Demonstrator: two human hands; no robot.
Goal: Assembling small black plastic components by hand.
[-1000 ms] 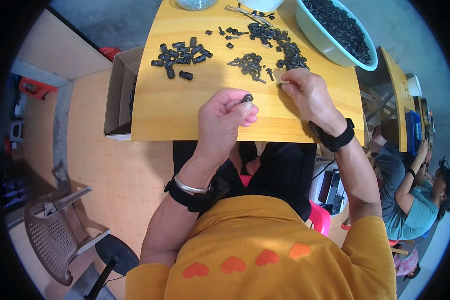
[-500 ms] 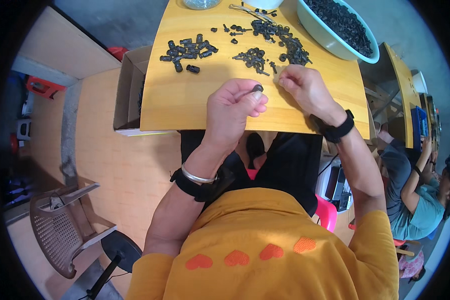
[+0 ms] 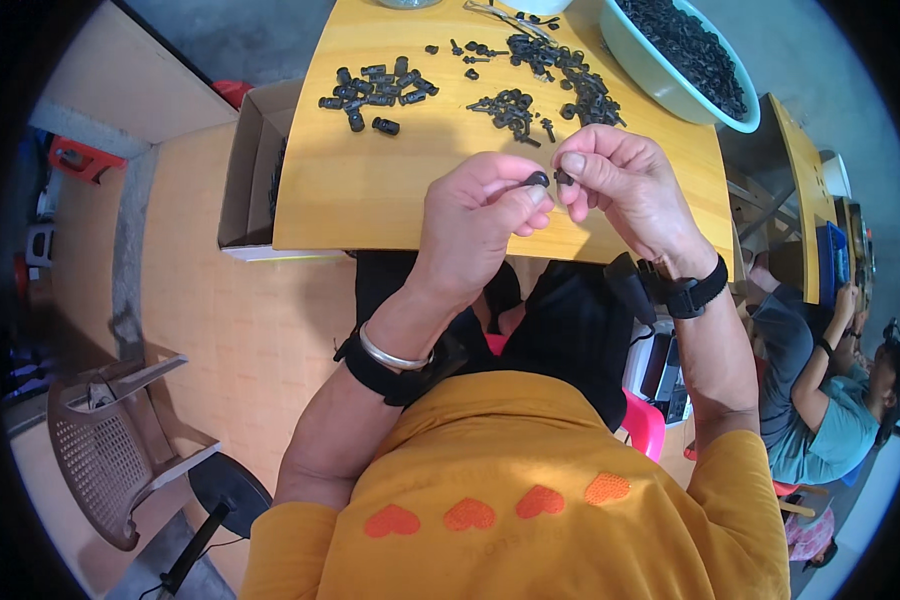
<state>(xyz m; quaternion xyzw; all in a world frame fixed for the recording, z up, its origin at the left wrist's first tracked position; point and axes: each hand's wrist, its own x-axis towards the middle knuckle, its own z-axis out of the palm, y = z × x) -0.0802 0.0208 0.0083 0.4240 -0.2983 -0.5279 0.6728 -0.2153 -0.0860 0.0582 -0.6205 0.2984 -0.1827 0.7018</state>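
Note:
Between the thumb and fingers of my left hand (image 3: 475, 220) is a small black cylindrical part (image 3: 536, 180), one end showing. My right hand (image 3: 625, 190) pinches a smaller black piece (image 3: 563, 177) close beside it, with a narrow gap between the two. Both hands are above the near edge of the yellow wooden table (image 3: 370, 205). Beyond them lie a small pile of black pin-like parts (image 3: 510, 112) and a larger heap of black pieces (image 3: 592, 95). At the left, several thicker black cylinders (image 3: 380, 88) are grouped together.
A pale blue basin (image 3: 660, 85) full of black parts stands at the table's far right. Metal tweezers (image 3: 505, 18) lie at the back. An open cardboard box (image 3: 253, 170) sits against the left side. Another person (image 3: 840, 410) works at the right.
My right hand has turned and come toward the left, bringing a small black piece up beside the part in my left hand. My left hand has shifted slightly right.

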